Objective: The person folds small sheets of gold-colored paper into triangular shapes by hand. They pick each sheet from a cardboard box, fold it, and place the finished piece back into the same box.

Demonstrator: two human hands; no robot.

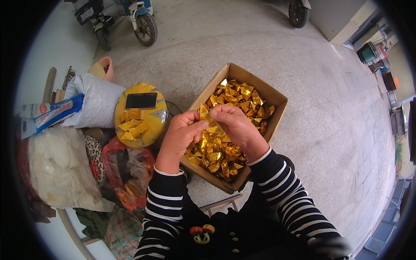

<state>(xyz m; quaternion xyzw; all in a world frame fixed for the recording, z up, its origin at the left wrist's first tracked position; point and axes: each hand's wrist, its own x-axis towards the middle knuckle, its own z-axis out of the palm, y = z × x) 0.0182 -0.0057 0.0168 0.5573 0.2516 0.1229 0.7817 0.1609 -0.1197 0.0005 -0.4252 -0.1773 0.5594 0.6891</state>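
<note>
A piece of folded gold foil paper (213, 126) is held between my two hands above an open cardboard box (278, 96). My left hand (186, 133) pinches its left edge between thumb and fingers. With thumb and bent fingers, my right hand (235, 125) grips its upper right part. Many folded gold paper pieces (224, 162) fill the box below. To the left, a round yellow-topped stool or container (148, 128) bears a dark phone (141, 100) and several folded gold pieces (131, 128).
At the left stand a white woven sack (97, 100), a red plastic bag (128, 175) with gold paper inside, and a pale plastic bag (61, 169). A pink basin (107, 67) is behind them. Parked vehicles with a front wheel (146, 30) stand farther off on the stone floor.
</note>
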